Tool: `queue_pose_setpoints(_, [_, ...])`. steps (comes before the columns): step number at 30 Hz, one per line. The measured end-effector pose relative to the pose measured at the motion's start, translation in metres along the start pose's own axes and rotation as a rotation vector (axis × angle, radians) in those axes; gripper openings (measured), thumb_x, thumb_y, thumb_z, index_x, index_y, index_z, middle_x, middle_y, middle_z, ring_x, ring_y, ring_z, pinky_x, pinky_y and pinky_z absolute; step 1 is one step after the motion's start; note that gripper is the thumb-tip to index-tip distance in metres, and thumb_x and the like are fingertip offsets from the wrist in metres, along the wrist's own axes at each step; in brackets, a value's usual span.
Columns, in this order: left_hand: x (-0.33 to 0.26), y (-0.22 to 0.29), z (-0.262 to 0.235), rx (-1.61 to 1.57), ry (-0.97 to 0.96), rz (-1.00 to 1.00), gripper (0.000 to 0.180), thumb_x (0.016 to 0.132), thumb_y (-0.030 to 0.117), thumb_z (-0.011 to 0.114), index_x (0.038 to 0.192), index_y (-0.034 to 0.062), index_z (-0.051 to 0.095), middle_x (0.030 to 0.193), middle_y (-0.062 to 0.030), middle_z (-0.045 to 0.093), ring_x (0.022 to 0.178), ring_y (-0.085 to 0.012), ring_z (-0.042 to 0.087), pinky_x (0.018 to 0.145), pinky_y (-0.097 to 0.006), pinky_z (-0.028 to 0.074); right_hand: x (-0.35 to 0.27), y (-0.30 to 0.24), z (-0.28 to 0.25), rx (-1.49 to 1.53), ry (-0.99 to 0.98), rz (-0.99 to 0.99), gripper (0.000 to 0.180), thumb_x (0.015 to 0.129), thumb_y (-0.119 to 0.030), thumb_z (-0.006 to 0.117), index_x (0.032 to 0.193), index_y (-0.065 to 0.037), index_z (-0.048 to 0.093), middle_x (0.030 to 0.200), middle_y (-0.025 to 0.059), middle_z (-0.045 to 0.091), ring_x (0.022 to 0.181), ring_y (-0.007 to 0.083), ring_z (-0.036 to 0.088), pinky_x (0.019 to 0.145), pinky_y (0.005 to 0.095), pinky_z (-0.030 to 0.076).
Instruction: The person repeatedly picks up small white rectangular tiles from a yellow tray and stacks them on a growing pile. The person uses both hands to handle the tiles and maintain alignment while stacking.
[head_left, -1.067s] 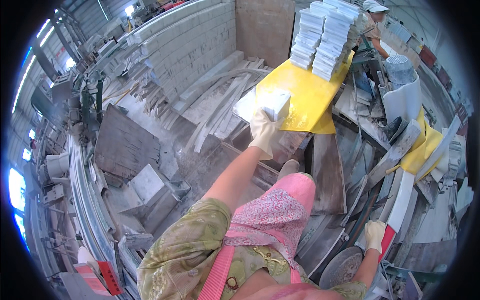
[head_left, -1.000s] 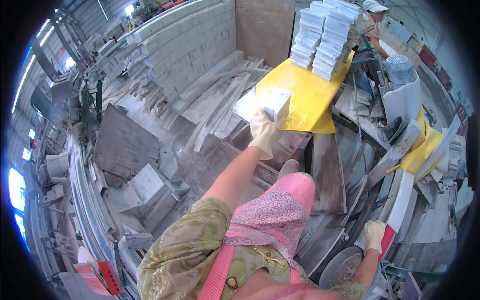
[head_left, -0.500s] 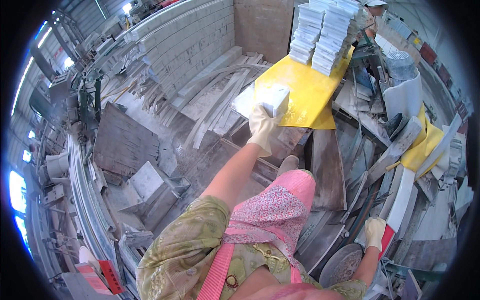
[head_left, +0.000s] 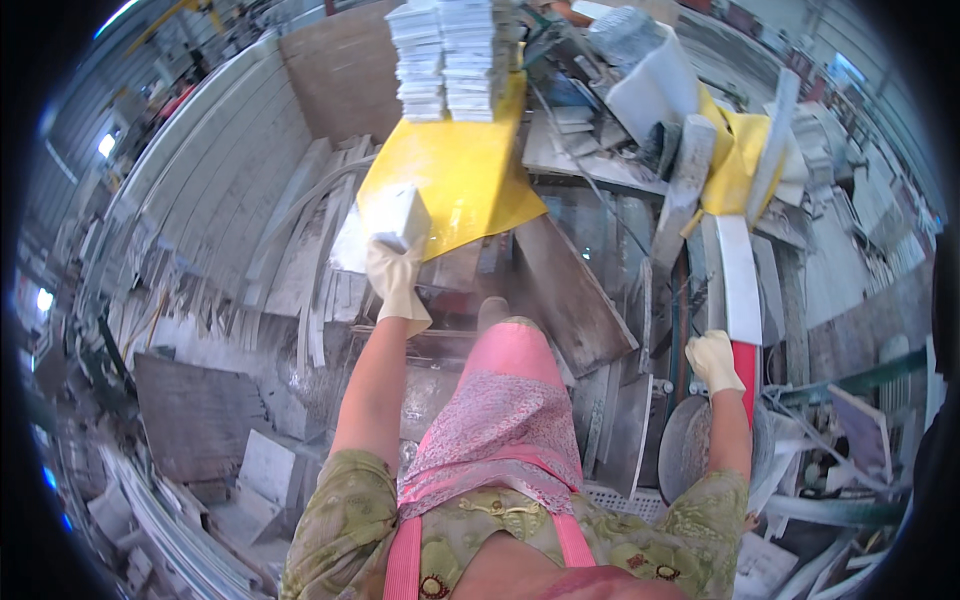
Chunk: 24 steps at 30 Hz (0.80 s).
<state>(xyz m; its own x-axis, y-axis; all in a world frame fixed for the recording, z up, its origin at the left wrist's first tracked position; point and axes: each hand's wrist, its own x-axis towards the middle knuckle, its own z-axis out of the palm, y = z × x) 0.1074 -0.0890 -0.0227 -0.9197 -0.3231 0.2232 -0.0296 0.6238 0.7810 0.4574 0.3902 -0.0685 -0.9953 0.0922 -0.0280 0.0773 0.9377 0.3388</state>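
Observation:
My left hand [head_left: 396, 280], in a cream rubber glove, is closed on the near end of a white stone block [head_left: 402, 214]. That block stands at the near left corner of a yellow sheet [head_left: 455, 175], beside a flat white piece [head_left: 348, 240]. Further back on the sheet rise two tall stacks of thin white slabs [head_left: 445, 60]. My right hand [head_left: 714, 360], gloved alike, is curled shut beside a red strip [head_left: 743, 372]. From the red strip a long white bar [head_left: 738, 280] runs away from me. Whatever the right fingers hold is hidden.
A grey round disc [head_left: 682, 450] lies under my right forearm. Past the white bar hangs another yellow sheet [head_left: 735, 165]. Long pale slabs [head_left: 200, 170] are piled at the far left, near a dark board [head_left: 200, 415]. A brown board [head_left: 575, 290] leans below the yellow sheet.
The view has turned to the right, so the scene sits further left in the picture. My left hand stays on the block, and my right hand stays beside the red strip.

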Motion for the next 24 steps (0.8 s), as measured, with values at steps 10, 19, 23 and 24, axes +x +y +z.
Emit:
queue_pose_setpoints(10, [0.011,-0.015,0.007,-0.042,-0.011,0.046,0.086,0.063,0.051,0.087,0.119,-0.0056,0.055,0.118,-0.026,0.063,0.109,-0.0384,0.061,0.094,-0.045,0.047,0.0,-0.003,-0.001,-0.071,-0.017,-0.011,0.013,0.072,-0.014,0.064,0.063,-0.011,0.073,0.069,0.0106,0.071,0.071,0.0264,0.071,0.069,0.0422,0.052])
queue_pose_setpoints(19, [0.015,-0.021,0.012,-0.056,-0.01,0.091,0.077,0.068,0.044,0.088,0.114,-0.0077,0.053,0.11,-0.0251,0.064,0.099,-0.0375,0.063,0.091,-0.043,0.048,0.002,-0.005,-0.006,0.001,-0.126,0.053,0.015,0.078,-0.016,0.062,0.071,-0.01,0.073,0.074,0.0111,0.072,0.075,0.0275,0.07,0.077,0.0381,0.05])
queue_pose_setpoints(23, [0.016,-0.023,0.011,-0.003,-0.025,0.092,0.083,0.068,0.049,0.085,0.117,-0.009,0.051,0.115,-0.0277,0.062,0.105,-0.0395,0.062,0.094,-0.043,0.047,0.004,-0.007,-0.013,-0.048,-0.225,0.067,0.015,0.078,-0.013,0.064,0.078,-0.01,0.078,0.083,0.0101,0.075,0.086,0.0253,0.073,0.079,0.0371,0.052])
queue_pose_setpoints(24, [0.015,-0.022,0.011,-0.009,-0.032,0.092,0.085,0.068,0.052,0.084,0.118,-0.0095,0.051,0.118,-0.029,0.061,0.108,-0.0406,0.061,0.096,-0.044,0.046,0.005,-0.007,-0.015,-0.046,-0.236,0.066,0.015,0.079,-0.013,0.063,0.079,-0.01,0.078,0.083,0.0099,0.075,0.087,0.0257,0.073,0.079,0.0373,0.052])
